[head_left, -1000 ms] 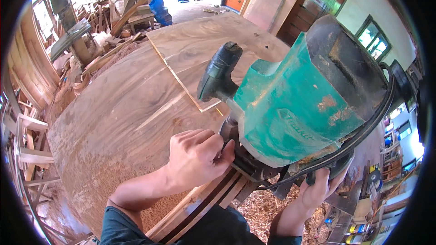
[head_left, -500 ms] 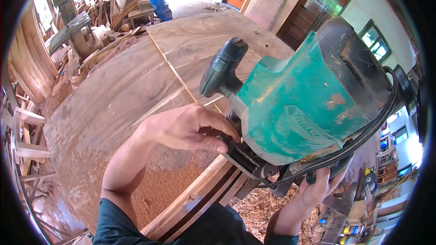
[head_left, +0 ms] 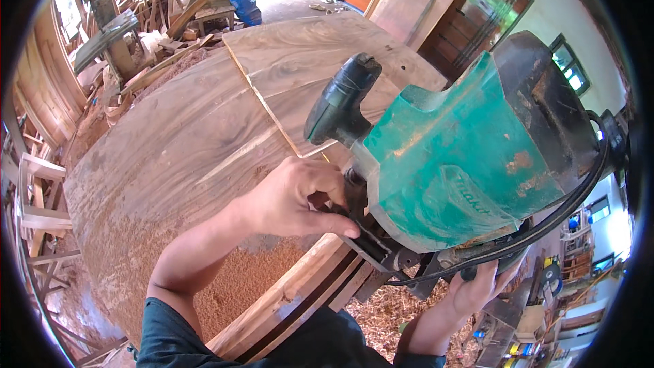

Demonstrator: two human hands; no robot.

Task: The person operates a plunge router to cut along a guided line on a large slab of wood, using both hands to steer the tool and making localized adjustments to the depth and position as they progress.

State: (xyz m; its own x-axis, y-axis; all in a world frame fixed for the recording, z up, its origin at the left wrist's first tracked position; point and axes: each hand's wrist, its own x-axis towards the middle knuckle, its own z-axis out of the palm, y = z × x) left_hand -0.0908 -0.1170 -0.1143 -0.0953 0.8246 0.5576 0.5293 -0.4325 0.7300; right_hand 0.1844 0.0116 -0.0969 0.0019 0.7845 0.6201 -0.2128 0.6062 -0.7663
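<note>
Head view: your left hand (head_left: 303, 194) is resting half-curled against the router (head_left: 449, 170), thumb touching; whether it is gripping cannot be told. Your right hand (head_left: 479, 285) is holding the router, partly hidden. The router is sitting just right of your left hand; sawdust (head_left: 252, 272) is lying near that hand.

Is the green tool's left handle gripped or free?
Free: no hand grips the black handle; the left hand is at the tool's base, the right hand lower right.
</note>
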